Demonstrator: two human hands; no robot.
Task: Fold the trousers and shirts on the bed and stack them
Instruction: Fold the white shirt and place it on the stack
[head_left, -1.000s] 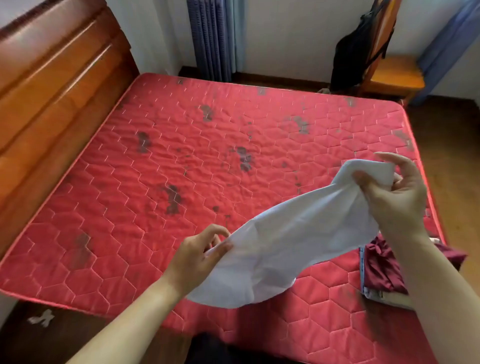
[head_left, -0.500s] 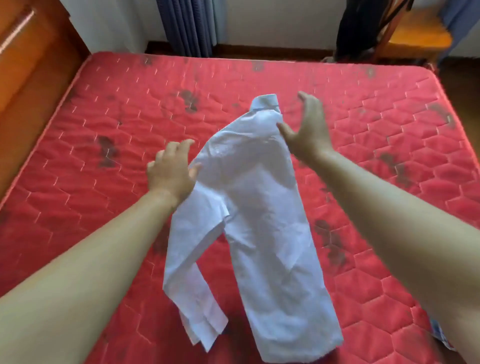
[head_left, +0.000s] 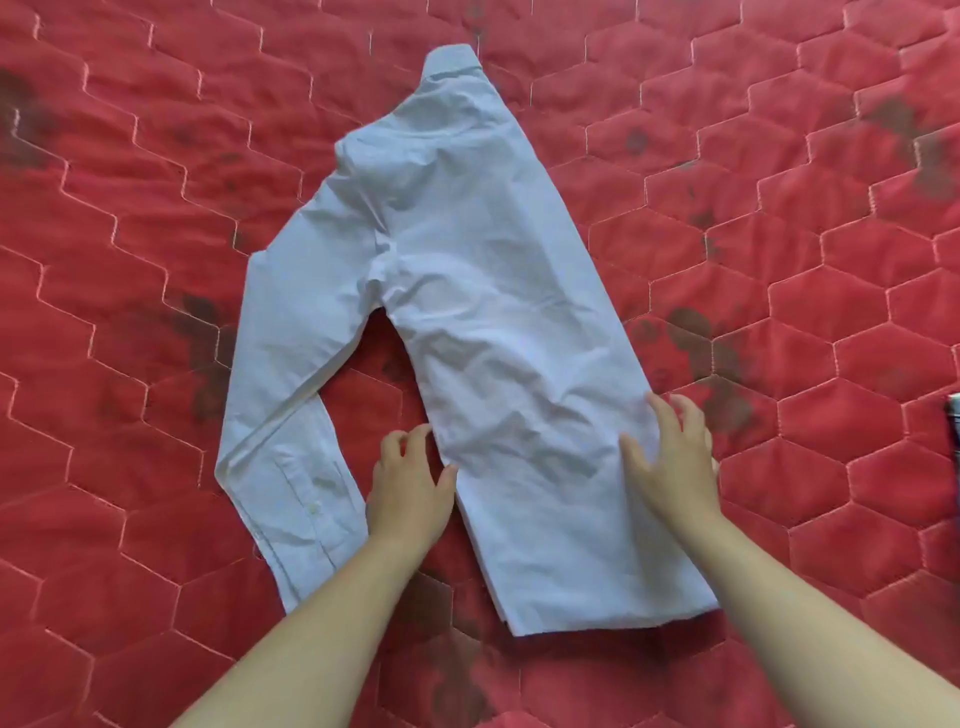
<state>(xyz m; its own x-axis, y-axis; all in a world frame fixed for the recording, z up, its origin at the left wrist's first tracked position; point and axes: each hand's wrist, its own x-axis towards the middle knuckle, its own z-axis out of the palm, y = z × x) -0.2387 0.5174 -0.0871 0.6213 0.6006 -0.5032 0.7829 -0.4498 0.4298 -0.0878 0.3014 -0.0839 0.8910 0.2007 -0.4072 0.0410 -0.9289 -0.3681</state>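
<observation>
One pale blue long-sleeved cotton shirt (head_left: 483, 332) is lying halved lengthwise on the red quilted mattress (head_left: 810, 291), its sleeves trailing left; cross-folds and stacking are, I judge, remaining. The left hand (head_left: 410, 488) and right hand (head_left: 670, 457), both open and gripping nothing, are resting at the shirt's lower edges.

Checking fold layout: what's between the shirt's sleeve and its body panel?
Head view: a wedge of bare red mattress, with the left hand at its lower end, beside the white shirt.
</observation>
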